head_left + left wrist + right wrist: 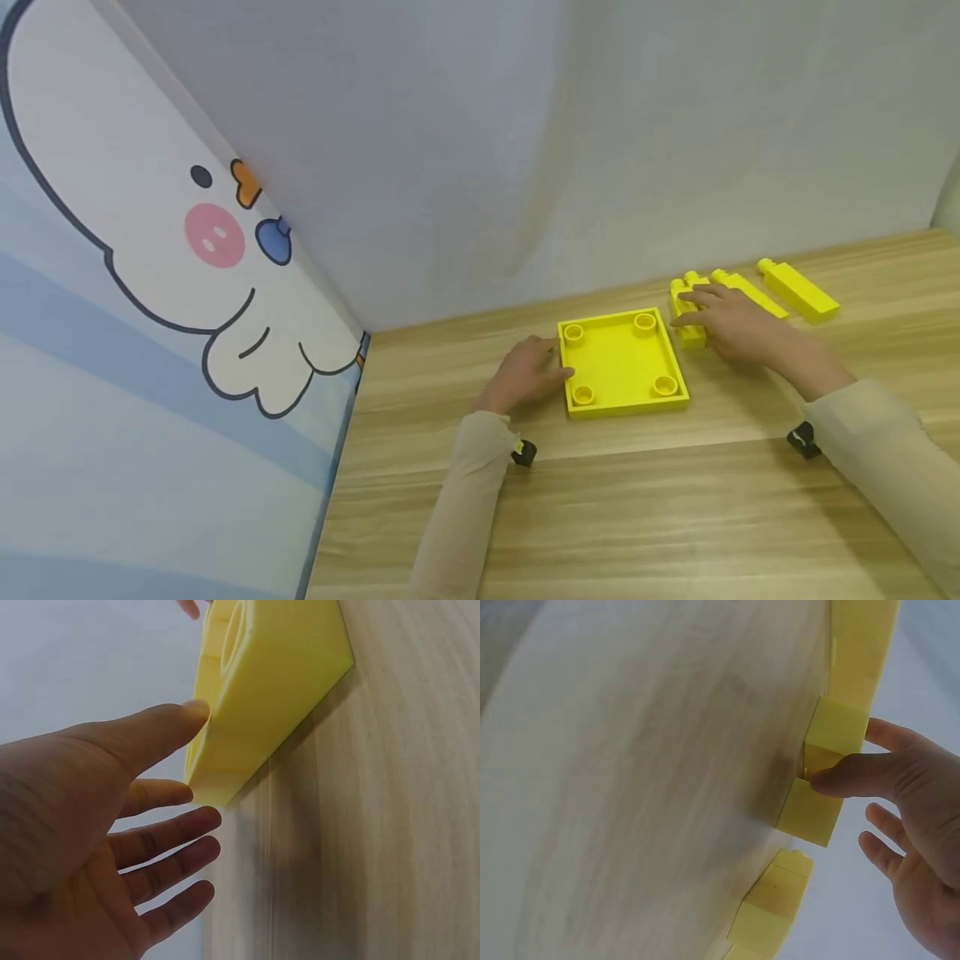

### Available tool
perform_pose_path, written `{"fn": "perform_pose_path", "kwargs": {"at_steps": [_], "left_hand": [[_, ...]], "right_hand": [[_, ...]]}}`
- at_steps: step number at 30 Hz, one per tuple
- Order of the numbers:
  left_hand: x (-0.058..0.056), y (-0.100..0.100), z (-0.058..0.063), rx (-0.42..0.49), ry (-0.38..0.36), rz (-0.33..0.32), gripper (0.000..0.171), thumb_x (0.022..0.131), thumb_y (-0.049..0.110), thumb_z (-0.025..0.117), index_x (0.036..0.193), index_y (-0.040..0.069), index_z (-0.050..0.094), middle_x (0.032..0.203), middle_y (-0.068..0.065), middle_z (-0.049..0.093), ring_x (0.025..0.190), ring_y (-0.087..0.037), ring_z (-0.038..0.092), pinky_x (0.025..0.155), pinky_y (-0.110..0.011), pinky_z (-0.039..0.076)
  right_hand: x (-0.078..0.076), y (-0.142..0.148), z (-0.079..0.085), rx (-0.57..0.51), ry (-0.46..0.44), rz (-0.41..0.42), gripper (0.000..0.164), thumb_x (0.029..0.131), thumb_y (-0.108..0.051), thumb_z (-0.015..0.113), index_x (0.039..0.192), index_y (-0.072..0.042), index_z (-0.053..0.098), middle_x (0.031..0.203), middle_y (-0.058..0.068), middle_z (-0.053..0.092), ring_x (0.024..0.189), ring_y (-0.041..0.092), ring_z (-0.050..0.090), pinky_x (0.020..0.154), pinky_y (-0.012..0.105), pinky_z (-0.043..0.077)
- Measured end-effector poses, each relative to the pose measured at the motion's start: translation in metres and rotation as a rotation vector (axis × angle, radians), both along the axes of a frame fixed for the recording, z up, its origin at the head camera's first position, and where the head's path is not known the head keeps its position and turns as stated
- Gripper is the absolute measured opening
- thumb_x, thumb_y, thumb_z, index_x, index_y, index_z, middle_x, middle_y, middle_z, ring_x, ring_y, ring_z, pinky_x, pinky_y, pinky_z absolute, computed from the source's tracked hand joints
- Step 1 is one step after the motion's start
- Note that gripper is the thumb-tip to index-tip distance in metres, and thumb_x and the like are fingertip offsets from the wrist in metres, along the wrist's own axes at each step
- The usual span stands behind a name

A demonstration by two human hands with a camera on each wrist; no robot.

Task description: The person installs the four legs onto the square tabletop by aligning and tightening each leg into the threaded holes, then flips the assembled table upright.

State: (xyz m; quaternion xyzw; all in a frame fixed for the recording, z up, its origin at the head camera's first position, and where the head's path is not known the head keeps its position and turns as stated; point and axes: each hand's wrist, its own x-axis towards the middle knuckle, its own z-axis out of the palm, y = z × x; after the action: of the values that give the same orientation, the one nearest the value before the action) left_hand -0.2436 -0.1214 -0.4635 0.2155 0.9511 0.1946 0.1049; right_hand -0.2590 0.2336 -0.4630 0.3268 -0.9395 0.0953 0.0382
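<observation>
Fingers apart, the left hand [525, 375] had its thumb at the yellow tray [618, 362]; yellow blocks [800, 292] lay about the right hand [731, 327], whose grip I couldn't tell.

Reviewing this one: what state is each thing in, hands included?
Left hand: fingers extended, thumb at the tray's rim.
Right hand: over the left blocks; grip unclear.
Tray: flat on the table, hollow side up.
Four sockets: empty.
Leftmost block: lying down.
Second block: lying down, mostly hidden.
Third block: lying down, partly hidden.
Rightmost block: lying down, apart.
</observation>
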Motion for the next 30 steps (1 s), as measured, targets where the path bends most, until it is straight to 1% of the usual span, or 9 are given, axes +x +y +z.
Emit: {"fn": "perform_pose_path", "kwargs": {"at_steps": [3,7,10,12,16,19,24,27,30], "left_hand": [[0.001,0.003,-0.001,-0.001,0.026,0.02,0.058,0.098,0.038,0.065,0.145,0.006,0.055,0.132,-0.014,0.065,0.119,-0.028,0.062,0.105,-0.041,0.051],[0.002,0.005,-0.007,-0.003,0.049,0.042,0.047,0.097,0.04,0.067,0.13,0.007,0.065,0.121,-0.011,0.067,0.107,-0.023,0.062,0.096,-0.037,0.053],[0.003,0.006,-0.011,0.007,0.049,0.054,0.045,0.097,0.039,0.067,0.128,0.007,0.067,0.118,-0.011,0.066,0.103,-0.021,0.061,0.092,-0.036,0.052],[0.004,0.006,-0.012,0.007,0.054,0.067,0.047,0.097,0.04,0.067,0.131,0.007,0.066,0.117,-0.011,0.067,0.101,-0.02,0.06,0.091,-0.035,0.052],[0.005,0.009,-0.015,-0.001,0.086,0.102,0.049,0.096,0.04,0.067,0.131,0.007,0.067,0.114,-0.009,0.068,0.097,-0.019,0.06,0.085,-0.033,0.051],[0.005,0.012,-0.015,-0.005,0.104,0.126,0.045,0.095,0.04,0.068,0.125,0.007,0.071,0.103,-0.006,0.067,0.087,-0.017,0.057,0.076,-0.029,0.048],[0.004,0.014,-0.015,-0.021,0.119,0.145,0.04,0.094,0.04,0.07,0.117,0.008,0.074,0.095,-0.003,0.064,0.08,-0.014,0.052,0.071,-0.026,0.043],[0.004,0.014,-0.013,-0.019,0.117,0.156,0.033,0.093,0.04,0.07,0.102,0.008,0.074,0.089,-0.002,0.062,0.076,-0.013,0.05,0.068,-0.025,0.041],[0.003,0.014,-0.012,-0.006,0.106,0.166,0.03,0.092,0.04,0.07,0.083,0.011,0.068,0.082,-0.001,0.056,0.072,-0.013,0.046,0.064,-0.025,0.036]], "right_hand": [[0.002,-0.001,-0.002,-0.005,0.01,-0.006,0.05,0.085,0.014,0.054,0.125,-0.011,0.072,0.147,0.027,0.053,0.136,0.053,0.043,0.113,0.07,0.033],[0.004,-0.002,-0.006,-0.018,0.019,-0.002,0.051,0.085,0.016,0.053,0.124,-0.011,0.072,0.145,0.026,0.054,0.135,0.052,0.045,0.114,0.069,0.033],[0.005,-0.004,-0.009,-0.023,0.041,0.011,0.05,0.084,0.018,0.055,0.122,-0.01,0.073,0.143,0.026,0.056,0.134,0.051,0.046,0.115,0.068,0.032],[0.006,-0.005,-0.01,-0.022,0.063,0.016,0.049,0.084,0.018,0.057,0.12,-0.01,0.073,0.141,0.025,0.058,0.133,0.05,0.048,0.116,0.067,0.033],[0.005,-0.006,-0.008,-0.008,0.093,0.02,0.046,0.084,0.016,0.062,0.119,-0.011,0.074,0.139,0.023,0.06,0.132,0.049,0.051,0.116,0.067,0.034],[0.004,-0.006,-0.004,-0.004,0.094,0.03,0.044,0.084,0.015,0.063,0.118,-0.01,0.074,0.138,0.024,0.06,0.13,0.049,0.051,0.114,0.067,0.036],[-0.001,-0.006,0.003,-0.03,0.108,0.054,0.044,0.082,0.018,0.061,0.116,-0.007,0.074,0.135,0.025,0.061,0.128,0.05,0.052,0.11,0.065,0.041],[-0.006,-0.004,0.006,-0.064,0.151,0.083,0.044,0.078,0.019,0.068,0.115,-0.005,0.073,0.132,0.024,0.063,0.124,0.048,0.054,0.106,0.062,0.045],[-0.009,-0.002,0.012,-0.09,0.173,0.08,0.045,0.076,0.014,0.077,0.117,-0.004,0.071,0.132,0.023,0.063,0.123,0.045,0.055,0.101,0.06,0.048]]}}
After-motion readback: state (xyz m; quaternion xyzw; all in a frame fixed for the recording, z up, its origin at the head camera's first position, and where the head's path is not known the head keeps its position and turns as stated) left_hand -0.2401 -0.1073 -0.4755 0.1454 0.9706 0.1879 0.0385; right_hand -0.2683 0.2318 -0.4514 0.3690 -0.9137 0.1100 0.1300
